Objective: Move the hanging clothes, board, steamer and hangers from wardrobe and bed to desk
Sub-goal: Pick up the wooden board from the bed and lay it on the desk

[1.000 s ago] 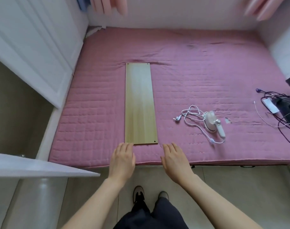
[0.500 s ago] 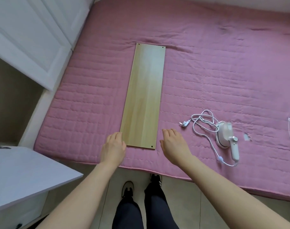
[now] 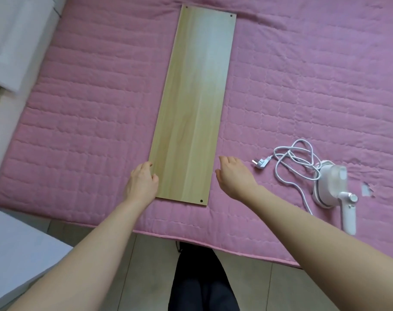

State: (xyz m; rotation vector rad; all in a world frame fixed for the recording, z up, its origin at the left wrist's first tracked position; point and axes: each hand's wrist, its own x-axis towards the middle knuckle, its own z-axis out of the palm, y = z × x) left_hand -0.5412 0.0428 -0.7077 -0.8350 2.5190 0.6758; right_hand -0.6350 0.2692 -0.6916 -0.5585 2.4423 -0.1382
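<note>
A person's left hand [image 3: 141,184] touches the near left edge of a board [image 3: 192,108] lying flat on a pink bed [image 3: 79,108], while the relaxed, empty right hand [image 3: 233,176] flanks its other side, apparently to lift it evenly; the steamer [image 3: 332,187] lies beside.

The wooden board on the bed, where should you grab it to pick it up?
Probably by its two long edges near the close end, one hand on each side. The board lies flat on the pink bed, long and narrow, with its short end toward the person. The left hand is at its left edge and the right hand just off its right edge, so fingers can slide under from both sides.
</note>
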